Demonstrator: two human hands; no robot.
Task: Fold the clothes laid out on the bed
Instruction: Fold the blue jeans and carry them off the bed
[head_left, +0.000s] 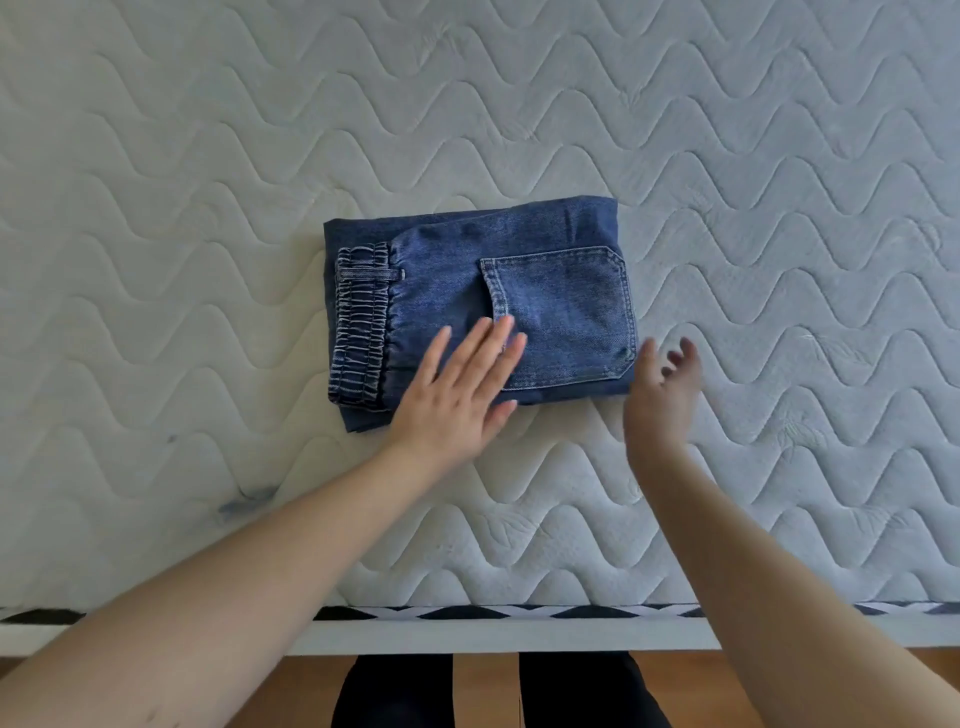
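A pair of blue jeans (519, 270) lies folded into a compact rectangle on the white quilted mattress (727, 156). Its elastic waistband is at the left and a back pocket faces up at the right. My left hand (457, 395) rests flat on the near edge of the jeans, fingers spread and holding nothing. My right hand (662, 395) hovers just off the jeans' near right corner, fingers apart and slightly blurred, touching nothing that I can see.
The mattress edge (519, 631) with a black-and-white trim runs across the bottom. Below it show a wooden floor (483, 691) and my dark trouser legs (395, 696). A small bluish stain (244, 501) marks the mattress at the near left.
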